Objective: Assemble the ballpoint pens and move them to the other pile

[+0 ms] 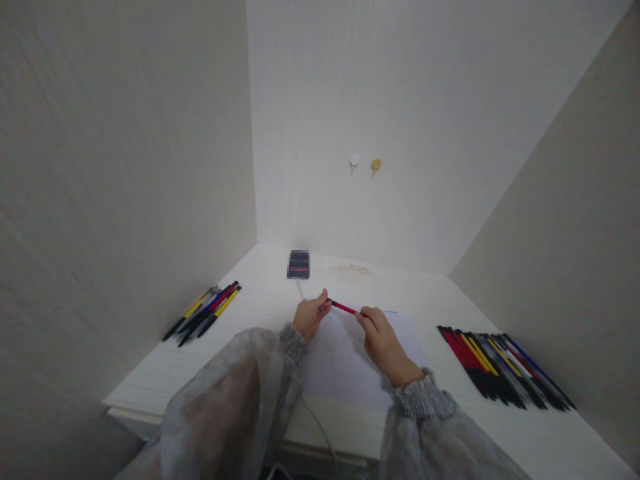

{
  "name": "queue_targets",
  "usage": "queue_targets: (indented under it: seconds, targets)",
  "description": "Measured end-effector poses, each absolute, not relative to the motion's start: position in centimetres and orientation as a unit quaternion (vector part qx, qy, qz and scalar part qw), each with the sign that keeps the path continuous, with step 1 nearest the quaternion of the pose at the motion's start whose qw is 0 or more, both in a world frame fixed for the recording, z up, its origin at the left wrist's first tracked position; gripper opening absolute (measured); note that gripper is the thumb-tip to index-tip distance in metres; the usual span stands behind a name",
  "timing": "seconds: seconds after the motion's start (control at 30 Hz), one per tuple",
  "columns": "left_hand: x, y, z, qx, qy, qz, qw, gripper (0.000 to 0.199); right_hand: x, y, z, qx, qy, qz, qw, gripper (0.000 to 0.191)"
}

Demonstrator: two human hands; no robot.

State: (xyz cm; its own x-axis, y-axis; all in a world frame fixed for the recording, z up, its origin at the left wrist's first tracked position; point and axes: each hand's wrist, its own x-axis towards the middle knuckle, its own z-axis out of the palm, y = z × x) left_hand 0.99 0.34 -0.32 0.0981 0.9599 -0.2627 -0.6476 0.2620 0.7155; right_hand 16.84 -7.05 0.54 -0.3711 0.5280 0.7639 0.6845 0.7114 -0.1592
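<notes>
A red pen [345, 307] with black ends is held level between my two hands, above a white sheet of paper [345, 360]. My left hand [311, 315] pinches its left end between thumb and fingers. At the other end, my right hand [383, 340] is closed around the pen, and the fingers hide that tip. Grey see-through sleeves with knitted cuffs cover both arms.
Several pens [207, 312] lie in a loose pile on the left of the white table [150, 380]. A slanted row of pens [500, 367] lies at the right. A phone-like device [299, 265] with a cable stands near the back wall, which bears two hooks [376, 165].
</notes>
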Motion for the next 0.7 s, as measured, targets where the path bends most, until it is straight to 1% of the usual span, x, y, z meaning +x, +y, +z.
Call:
queue_targets:
  seconds: [0.07, 0.1, 0.2, 0.27, 0.33, 0.4, 0.47, 0.53, 0.6, 0.7]
  targets:
    - [1.0, 0.4, -0.2, 0.213, 0.360, 0.574, 0.704, 0.014, 16.8, -7.0, 0.8, -0.366, -0.820, -0.052, 0.437, 0.022]
    - [0.9, 0.4, -0.2, 0.217, 0.354, 0.583, 0.698, 0.014, 16.8, -6.9, 0.9, -0.380, -0.802, -0.012, 0.460, 0.024]
    - [0.9, 0.4, -0.1, 0.255, 0.324, 0.611, 0.676, 0.016, 17.0, -6.4, 1.1, -0.454, -0.690, 0.176, 0.536, 0.040]
    - [1.0, 0.3, -0.2, 0.284, 0.306, 0.616, 0.668, 0.016, 17.3, -6.0, 0.9, -0.495, -0.614, 0.321, 0.524, 0.042]
    - [1.1, 0.2, -0.4, 0.302, 0.302, 0.610, 0.668, 0.016, 17.6, -5.7, 0.5, -0.519, -0.567, 0.412, 0.489, 0.046]
    - [1.1, 0.2, -0.6, 0.312, 0.306, 0.604, 0.666, 0.016, 17.8, -5.4, 0.2, -0.529, -0.545, 0.418, 0.499, 0.040]
    - [1.1, 0.2, -0.7, 0.316, 0.313, 0.600, 0.665, 0.016, 17.8, -5.4, 0.2, -0.529, -0.533, 0.374, 0.545, 0.029]
    - [1.0, 0.2, -0.7, 0.316, 0.318, 0.596, 0.666, 0.016, 17.8, -5.5, 0.4, -0.516, -0.516, 0.353, 0.586, 0.027]
    - [1.0, 0.1, -0.7, 0.316, 0.318, 0.592, 0.669, 0.015, 17.7, -5.7, 0.5, -0.501, -0.482, 0.402, 0.596, 0.031]
    - [0.9, 0.1, -0.7, 0.316, 0.309, 0.591, 0.675, 0.014, 17.6, -5.9, 0.5, -0.502, -0.446, 0.508, 0.539, 0.036]
